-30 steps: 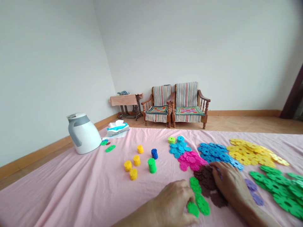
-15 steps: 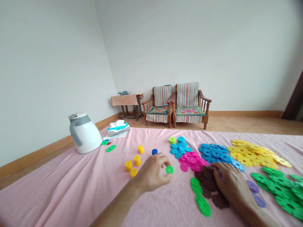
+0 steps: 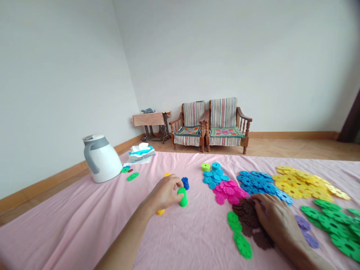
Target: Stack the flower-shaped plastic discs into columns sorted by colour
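My left hand (image 3: 164,192) reaches out over the pink cloth, its fingertips pinched on the top of an upright green stack of discs (image 3: 183,197). A dark blue stack (image 3: 185,183) stands just behind it. My hand hides most of the yellow stacks (image 3: 161,212) to the left. My right hand (image 3: 274,217) lies flat, fingers spread, on a pile of brown discs (image 3: 246,212). Three loose green discs (image 3: 239,234) lie in a row between my two hands.
Sorted piles lie beyond: cyan (image 3: 213,175), pink (image 3: 229,189), blue (image 3: 257,182), yellow (image 3: 305,185), green (image 3: 334,225), purple (image 3: 306,227). A white kettle (image 3: 99,157) and a tissue pack (image 3: 140,153) stand at the left. Two wooden chairs (image 3: 210,125) stand by the far wall.
My left hand picked a green disc from the row near me, carried it forward and left, and now pinches the top of the green stack. My right hand stayed on the brown pile.
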